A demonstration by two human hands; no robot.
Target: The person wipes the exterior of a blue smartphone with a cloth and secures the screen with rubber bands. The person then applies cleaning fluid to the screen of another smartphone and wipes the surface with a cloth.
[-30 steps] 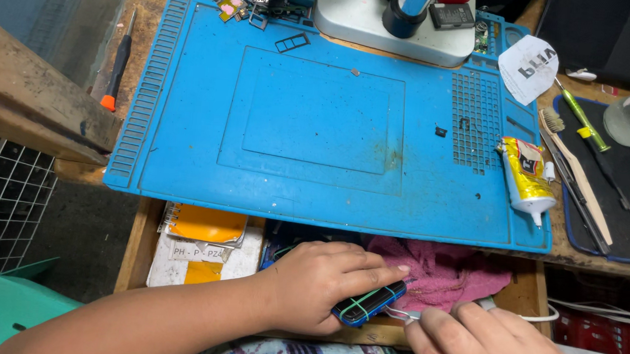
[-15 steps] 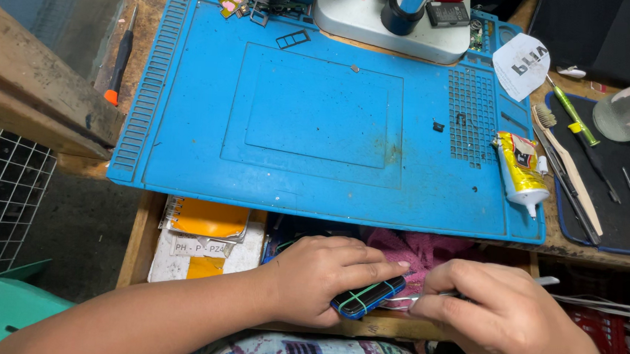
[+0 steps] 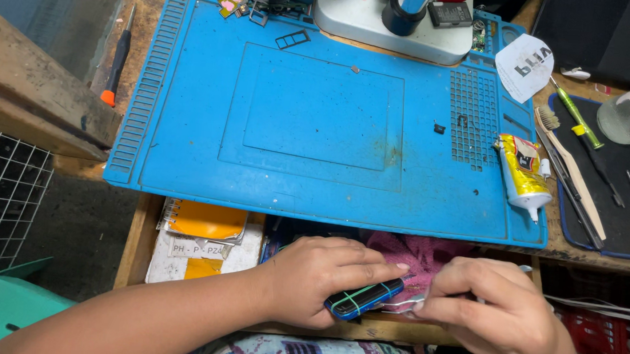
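Phone (image 3: 364, 298), dark w/ green band, long axis L-R, slightly tilted; gripped by left hand (image 3: 323, 279) over drawer. Right hand (image 3: 492, 312) touching its right end, fingers pinched on something thin, can't tell what.

Mat (image 3: 319, 112) is showing blue. Phone (image 3: 364, 298) at 6 o'clock is showing dark blue, crossed by green bands. Cloth (image 3: 420, 250) is showing pink. Tube (image 3: 523, 175) at 3 o'clock is showing yellow, capped white. Notebook (image 3: 207, 220) is showing orange.
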